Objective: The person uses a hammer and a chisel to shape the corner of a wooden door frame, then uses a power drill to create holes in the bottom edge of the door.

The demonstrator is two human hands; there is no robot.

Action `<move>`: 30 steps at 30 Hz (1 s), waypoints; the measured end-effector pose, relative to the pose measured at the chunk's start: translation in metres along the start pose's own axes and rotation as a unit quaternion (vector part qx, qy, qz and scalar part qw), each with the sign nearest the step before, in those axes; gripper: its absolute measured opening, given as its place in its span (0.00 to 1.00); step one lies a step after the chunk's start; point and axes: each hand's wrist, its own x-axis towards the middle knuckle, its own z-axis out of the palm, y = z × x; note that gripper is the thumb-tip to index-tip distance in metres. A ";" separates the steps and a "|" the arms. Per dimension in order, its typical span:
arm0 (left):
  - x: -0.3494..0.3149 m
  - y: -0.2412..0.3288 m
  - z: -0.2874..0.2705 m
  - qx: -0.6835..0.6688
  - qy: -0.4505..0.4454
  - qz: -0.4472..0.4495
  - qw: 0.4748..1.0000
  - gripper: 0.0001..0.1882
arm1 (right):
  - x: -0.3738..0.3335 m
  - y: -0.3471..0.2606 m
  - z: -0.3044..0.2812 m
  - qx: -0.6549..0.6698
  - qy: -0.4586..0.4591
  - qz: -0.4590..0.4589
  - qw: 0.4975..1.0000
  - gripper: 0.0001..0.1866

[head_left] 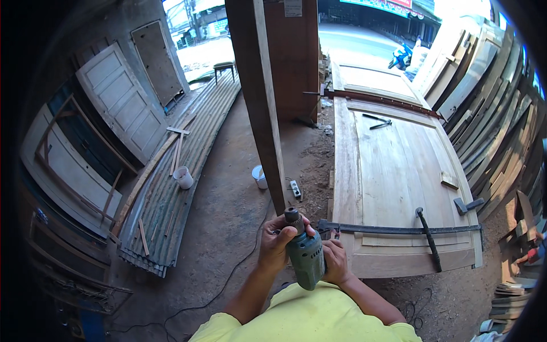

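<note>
Both hands raised, left hand (277,244) at chuck, right hand (335,259) gripping drill (303,251)

- drill (305,256): green body, dark grey chuck
- door panel (393,171): pale tan bare wood
- bar clamp (399,229): black
- cups (183,177): white
- corrugated sheet (171,171): grey, ribbed
- shirt (307,319): yellow

White paper label (293,7) on post top; teal-red shop sign (384,5) beyond street.

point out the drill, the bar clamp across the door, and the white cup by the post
drill (306,256): head view, on its green body between both hands.
bar clamp (399,229): head view, mid-length of the dark bar.
white cup (260,177): head view, on its side wall.
</note>
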 end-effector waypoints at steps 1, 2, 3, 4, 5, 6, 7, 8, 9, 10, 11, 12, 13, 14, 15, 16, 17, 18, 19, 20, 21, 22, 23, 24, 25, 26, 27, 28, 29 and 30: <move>0.002 -0.006 0.007 0.007 -0.009 -0.007 1.000 0.36 | -0.005 0.005 -0.005 0.011 0.006 0.001 1.000 0.36; 0.002 -0.013 0.013 -0.005 -0.013 -0.019 1.000 0.37 | -0.011 0.008 -0.008 0.024 0.011 0.005 1.000 0.35; 0.002 -0.020 0.019 -0.018 -0.017 -0.031 0.999 0.37 | -0.016 0.010 -0.013 0.037 0.017 0.009 0.999 0.34; 0.003 -0.027 0.024 -0.030 -0.021 -0.043 0.998 0.38 | -0.020 0.012 -0.019 0.036 0.019 0.001 0.999 0.33; 0.005 -0.040 0.022 -0.087 -0.069 -0.032 0.993 0.39 | -0.020 0.011 -0.023 0.039 0.020 -0.007 0.999 0.31; 0.011 -0.053 0.021 -0.143 -0.115 -0.022 0.983 0.40 | -0.023 0.011 -0.029 0.042 0.022 -0.016 0.999 0.30; 0.009 -0.061 0.023 -0.179 -0.112 -0.032 0.977 0.39 | -0.026 0.009 -0.035 0.045 0.031 -0.014 0.998 0.28; 0.010 -0.067 0.031 -0.216 -0.111 -0.045 0.969 0.37 | -0.032 0.009 -0.040 0.044 0.040 -0.009 0.998 0.27; 0.007 -0.057 0.055 -0.235 -0.060 -0.082 0.967 0.34 | -0.040 0.011 -0.047 0.040 0.050 -0.002 0.998 0.25; 0.008 -0.053 0.072 -0.251 -0.010 -0.118 0.961 0.31 | -0.047 0.014 -0.052 0.039 0.051 0.009 0.998 0.24; 0.010 -0.053 0.079 -0.193 0.005 -0.097 0.976 0.32 | -0.052 0.019 -0.055 0.041 0.052 0.014 0.998 0.23; 0.011 -0.057 0.081 -0.193 -0.004 -0.086 0.977 0.32 | -0.057 0.021 -0.057 0.043 0.053 0.019 0.997 0.22; 0.013 -0.064 0.080 -0.194 -0.014 -0.075 0.978 0.31 | -0.064 0.021 -0.060 0.071 0.052 0.049 0.995 0.21; 0.014 -0.069 0.080 -0.194 -0.022 -0.061 0.979 0.31 | -0.065 0.021 -0.065 0.069 0.050 0.044 0.995 0.21; 0.015 -0.069 0.081 -0.197 -0.026 -0.059 0.978 0.31 | -0.065 0.020 -0.073 0.067 0.047 0.038 0.996 0.21; 0.018 -0.067 0.081 -0.200 -0.030 -0.058 0.978 0.31 | -0.067 0.020 -0.078 0.065 0.044 0.033 0.996 0.21; 0.021 -0.063 0.082 -0.202 -0.033 -0.054 0.977 0.31 | -0.069 0.021 -0.080 0.038 0.048 0.021 0.998 0.21; 0.028 -0.059 0.085 -0.175 -0.041 -0.035 0.983 0.30 | -0.074 0.023 -0.081 0.005 0.053 0.011 0.999 0.20; 0.036 -0.052 0.090 -0.148 -0.048 -0.015 0.988 0.30 | -0.079 0.025 -0.084 -0.027 0.057 0.000 0.998 0.20; 0.043 -0.042 0.096 -0.116 -0.052 0.005 0.992 0.29 | -0.081 0.024 -0.085 -0.014 0.062 0.003 0.998 0.20; 0.049 -0.035 0.102 -0.112 -0.063 0.029 0.991 0.30 | -0.082 0.025 -0.086 -0.003 0.067 0.007 0.998 0.20; 0.054 -0.028 0.112 -0.106 -0.073 0.041 0.991 0.30 | -0.083 0.025 -0.088 0.008 0.071 0.010 0.997 0.20; 0.058 -0.020 0.123 -0.098 -0.082 0.052 0.990 0.31 | -0.082 0.024 -0.091 0.017 0.072 0.004 0.997 0.20; 0.059 -0.015 0.131 -0.091 -0.090 0.064 0.990 0.31 | -0.079 0.022 -0.094 0.026 0.072 -0.001 0.997 0.20; 0.060 -0.012 0.137 -0.080 -0.107 0.067 0.989 0.31 | -0.078 0.020 -0.095 0.035 0.072 -0.007 0.997 0.20; 0.061 -0.011 0.144 -0.072 -0.125 0.070 0.987 0.31 | -0.079 0.021 -0.096 0.040 0.072 -0.009 0.997 0.21; 0.060 -0.012 0.150 -0.063 -0.144 0.073 0.985 0.31 | -0.081 0.021 -0.097 0.045 0.073 -0.011 0.996 0.22; 0.058 -0.013 0.155 -0.067 -0.148 0.065 0.985 0.31 | -0.083 0.022 -0.098 0.050 0.074 -0.013 0.996 0.22; 0.056 -0.014 0.160 -0.070 -0.153 0.059 0.984 0.31 | -0.085 0.023 -0.098 0.064 0.068 -0.005 0.996 0.21; 0.055 -0.015 0.165 -0.073 -0.159 0.052 0.983 0.31 | -0.089 0.024 -0.098 0.077 0.062 0.004 0.995 0.21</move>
